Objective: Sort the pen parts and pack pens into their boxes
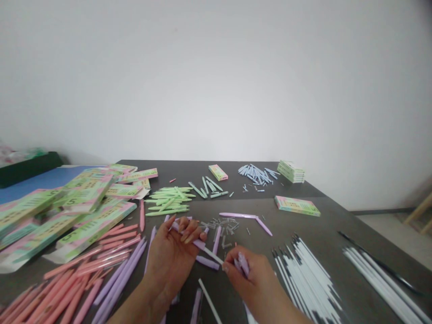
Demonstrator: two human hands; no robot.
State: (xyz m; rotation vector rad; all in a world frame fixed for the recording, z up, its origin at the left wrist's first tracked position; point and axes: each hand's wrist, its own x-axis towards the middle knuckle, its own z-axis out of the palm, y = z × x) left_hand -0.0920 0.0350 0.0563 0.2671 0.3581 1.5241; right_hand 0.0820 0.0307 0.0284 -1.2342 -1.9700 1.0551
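2 bare hands work over a dark table (189,169), near each other at its front. The left hand (178,247) is turned palm up, its fingers curled around a purple barrel (199,244). From the barrel's near end a thin white rod (213,257) slants down to the right hand (248,272), whose thumb and finger pinch its other end; how far the rod reaches inside cannot be told. The right hand also has small purple pieces (243,263) tucked in its fingers.

Just beyond the hands lie scattered clear bits (227,225). 1 loose white stick (209,300) lies between the forearms. Many black-tipped white rods (308,276) spread right of the right hand. Pink barrels (60,292) and a heap of flat cartons (87,191) lie to the left; farther back are light green barrels (170,200), blue parts (255,174) and a stack of boxes (291,171).
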